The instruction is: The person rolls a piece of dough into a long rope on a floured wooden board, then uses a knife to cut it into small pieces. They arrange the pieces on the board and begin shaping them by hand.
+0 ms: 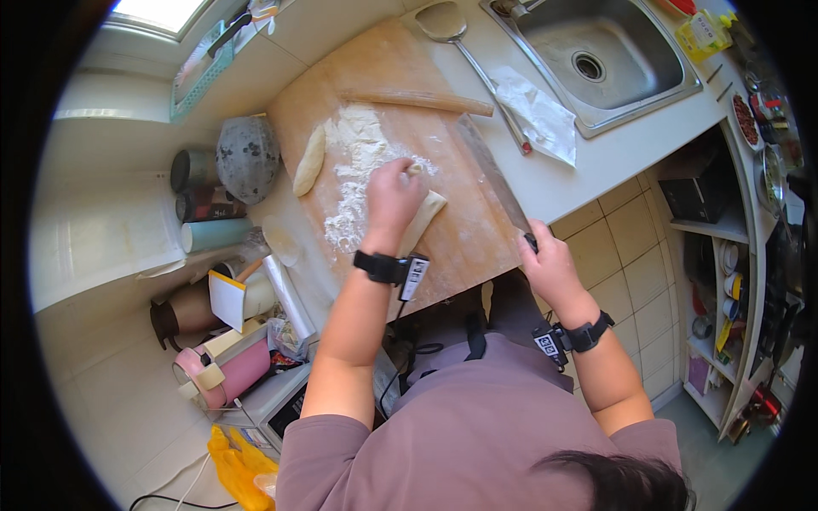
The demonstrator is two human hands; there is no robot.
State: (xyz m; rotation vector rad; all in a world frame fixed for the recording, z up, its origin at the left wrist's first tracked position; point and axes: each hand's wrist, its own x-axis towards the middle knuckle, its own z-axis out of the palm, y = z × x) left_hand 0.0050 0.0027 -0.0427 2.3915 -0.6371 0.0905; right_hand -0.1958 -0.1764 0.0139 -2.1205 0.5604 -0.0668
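Observation:
My left hand [397,191] is over the floured middle of a wooden board [473,255], its fingers closed on a small piece of dough [415,169]. Just beside that hand lies a dough roll [424,220] with a flat end, partly hidden by my wrist. My right hand [551,259] grips the dark handle of a kitchen knife [489,166] at the board's right edge. Its broad blade points away from me, apart from the dough. A second dough roll [310,163] lies whole at the left, next to a spread of white flour [361,144].
A wooden rolling pin [418,100] lies across the board's far part. To its right are a long-handled wok spatula [470,54], a crumpled white sheet [540,115] and a steel sink [601,38]. Jars [195,169] and a cling-film roll [287,297] line the left side.

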